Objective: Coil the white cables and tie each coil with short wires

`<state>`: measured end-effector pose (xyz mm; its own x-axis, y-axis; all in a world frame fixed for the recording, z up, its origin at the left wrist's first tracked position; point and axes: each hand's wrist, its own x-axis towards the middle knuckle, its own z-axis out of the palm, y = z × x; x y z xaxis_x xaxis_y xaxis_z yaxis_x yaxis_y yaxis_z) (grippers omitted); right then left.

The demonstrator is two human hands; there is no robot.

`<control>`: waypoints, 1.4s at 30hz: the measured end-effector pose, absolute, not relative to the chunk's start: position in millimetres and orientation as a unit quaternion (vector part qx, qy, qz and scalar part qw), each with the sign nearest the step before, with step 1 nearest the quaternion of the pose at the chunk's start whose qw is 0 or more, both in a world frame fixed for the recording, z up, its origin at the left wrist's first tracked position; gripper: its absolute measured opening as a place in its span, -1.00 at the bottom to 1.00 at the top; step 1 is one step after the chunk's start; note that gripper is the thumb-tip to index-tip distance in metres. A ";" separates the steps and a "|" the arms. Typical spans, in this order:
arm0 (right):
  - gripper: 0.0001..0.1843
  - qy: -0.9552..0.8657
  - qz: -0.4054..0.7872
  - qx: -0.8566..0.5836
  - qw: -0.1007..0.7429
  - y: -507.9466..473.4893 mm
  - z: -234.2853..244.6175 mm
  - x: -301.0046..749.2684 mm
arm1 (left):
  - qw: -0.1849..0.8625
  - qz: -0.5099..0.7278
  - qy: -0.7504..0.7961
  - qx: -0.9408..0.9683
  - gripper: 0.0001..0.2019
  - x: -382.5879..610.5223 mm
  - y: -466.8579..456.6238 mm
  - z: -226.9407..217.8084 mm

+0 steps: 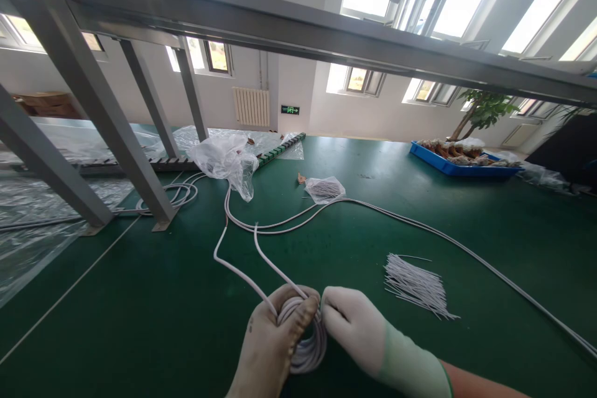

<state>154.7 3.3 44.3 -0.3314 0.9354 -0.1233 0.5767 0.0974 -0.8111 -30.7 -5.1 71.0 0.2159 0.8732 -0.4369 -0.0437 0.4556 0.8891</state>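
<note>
Coil (308, 348) of white cable sits close to the body over the table (140, 298), with the left hand (268, 348) wrapped shut around it and the gloved right hand (359, 329) pinching its side. If either grip eases, the loops could spring apart. The trailing cable (256, 239) might drag through the ties (415, 286) or catch the frame leg (93, 112). Bare green surface lies open left and ahead.

Right hand (357, 329): white knit glove, pale green cuff, darker green rim toward 4 o'clock; forearm bare past cuff. Left hand (270, 348): seemingly grimy glove, dark specks at 10 o'clock.
</note>
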 end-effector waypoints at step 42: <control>-0.75 -0.858 -0.060 -0.468 0.203 -34.2 -25.3 121.9 | 0.623 0.430 0.538 0.370 -0.59 -41.9 -9.6 22.8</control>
<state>121.9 -34.2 -25.3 -0.4806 0.7785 0.4037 0.8269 0.5556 -0.0871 -41.9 -9.6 22.8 0.0519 0.9346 -0.3519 -0.1379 0.3557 0.9244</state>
